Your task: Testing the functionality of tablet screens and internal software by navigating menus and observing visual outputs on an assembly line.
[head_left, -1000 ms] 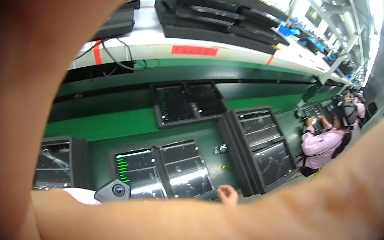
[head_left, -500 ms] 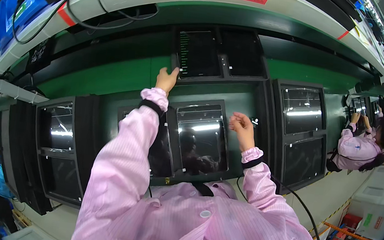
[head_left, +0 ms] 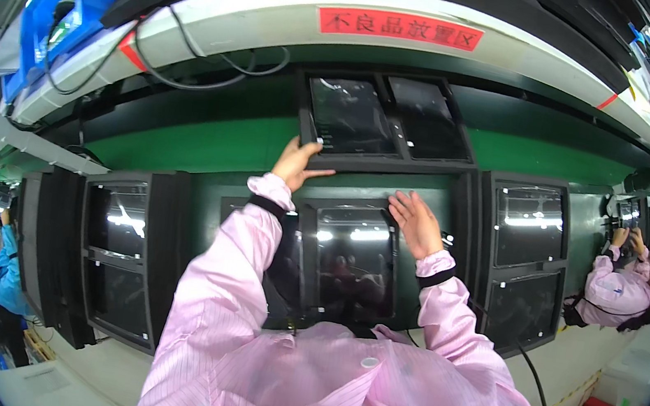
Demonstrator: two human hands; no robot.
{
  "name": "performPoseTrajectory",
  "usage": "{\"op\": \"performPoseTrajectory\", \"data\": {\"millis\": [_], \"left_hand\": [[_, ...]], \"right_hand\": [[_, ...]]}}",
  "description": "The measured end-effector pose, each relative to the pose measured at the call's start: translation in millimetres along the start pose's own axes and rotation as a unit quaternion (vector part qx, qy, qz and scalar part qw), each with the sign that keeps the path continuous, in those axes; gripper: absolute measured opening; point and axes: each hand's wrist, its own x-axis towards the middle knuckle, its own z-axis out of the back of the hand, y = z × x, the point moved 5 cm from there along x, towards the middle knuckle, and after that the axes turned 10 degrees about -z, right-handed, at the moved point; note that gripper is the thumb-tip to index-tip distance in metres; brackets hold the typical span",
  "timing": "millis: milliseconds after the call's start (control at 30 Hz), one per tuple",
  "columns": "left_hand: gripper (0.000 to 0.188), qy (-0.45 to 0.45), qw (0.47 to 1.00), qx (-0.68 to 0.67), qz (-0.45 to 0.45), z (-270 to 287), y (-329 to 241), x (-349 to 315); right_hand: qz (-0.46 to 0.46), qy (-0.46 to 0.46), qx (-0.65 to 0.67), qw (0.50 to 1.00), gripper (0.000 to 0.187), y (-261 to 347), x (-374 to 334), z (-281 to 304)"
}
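Observation:
At the back of the bench sits a black tray (head_left: 384,168) with two dark, glossy screen panels side by side, the left panel (head_left: 354,116) and the right panel (head_left: 427,118). My left hand (head_left: 297,163) touches the tray's near-left corner. Its fingertips rest on the corner, and the thumb stretches out along the front wall. Closer to me lies a second black tray, partly behind my left forearm, with a reflective panel (head_left: 354,261). Over this panel's far-right corner hovers my right hand (head_left: 416,222), fingers spread, holding nothing.
More black trays with paired panels stand to the left (head_left: 118,257) and right (head_left: 527,260). A white shelf (head_left: 528,61) with a red label, dangling cables and a blue bin (head_left: 79,2) overhangs the bench. Co-workers appear at both sides, one in pink (head_left: 621,286).
My right hand has opened from loosely curled fingers to a spread palm. My left thumb now reaches along the tray's front. Green lines on the left panel have faded. The whole view has shifted.

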Motion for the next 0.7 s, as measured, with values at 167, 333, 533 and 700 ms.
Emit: {"op": "performPoseTrajectory", "data": {"millis": [167, 333, 533, 700], "left_hand": [[0.053, 0.008, 0.998, -0.024, -0.066, -11, -18, -89], [0.068, -0.023, 0.983, -0.070, -0.170, 6, -21, -159], [0.073, -0.112, 0.953, -0.034, -0.278, 60, -45, -272], [0.074, -0.191, 0.925, 0.020, -0.326, 124, -63, -409]], "right_hand": [[-0.017, -0.007, 0.086, 0.996, 0.056, 2, -2, -47], [0.087, 0.025, -0.007, 0.996, 0.024, -7, -29, -82], [0.071, 0.104, -0.080, 0.989, 0.019, -64, -94, -140], [0.035, 0.192, -0.159, 0.968, 0.025, -147, -164, -219]]}}
